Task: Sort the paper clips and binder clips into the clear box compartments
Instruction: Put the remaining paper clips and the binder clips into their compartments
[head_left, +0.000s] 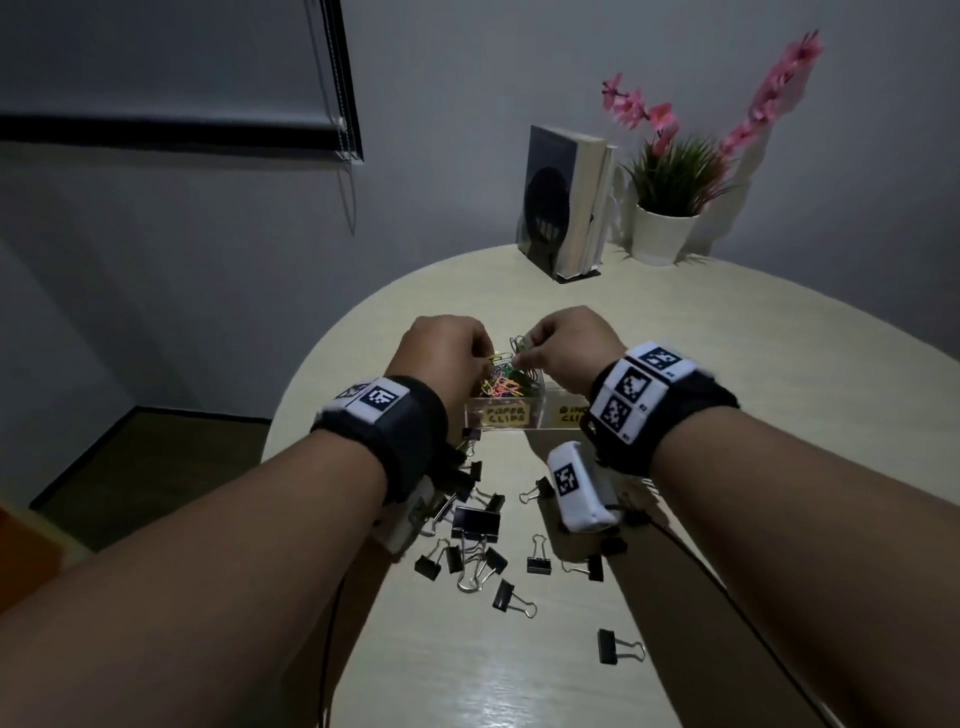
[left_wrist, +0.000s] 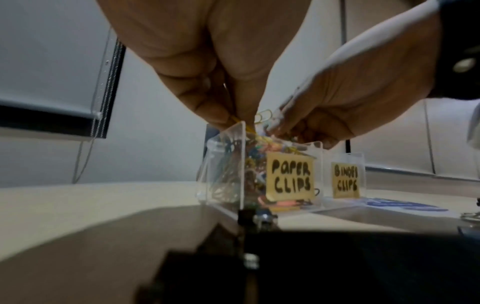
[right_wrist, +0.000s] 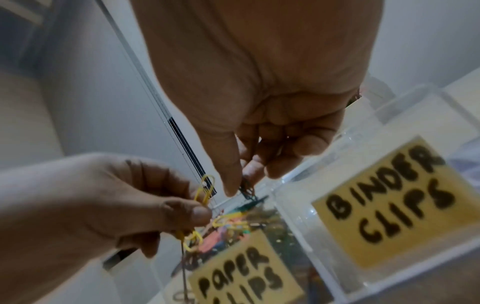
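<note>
Left hand (head_left: 441, 345) pinching yellow wire paper clips (right_wrist: 205, 191); right hand (head_left: 566, 345) pinching dark paper clips (right_wrist: 248, 190), both hovering over clear plastic box (left_wrist: 226, 164) compartment labelled "PAPER CLIPS". Black binder clips (head_left: 475, 522) lying scattered on pale wooden table (head_left: 727, 322).

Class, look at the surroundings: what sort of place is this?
Probably a home or small office corner: a round pale table against a plain wall, upright books in a bookend, a potted plant, and a roller blind.
</note>
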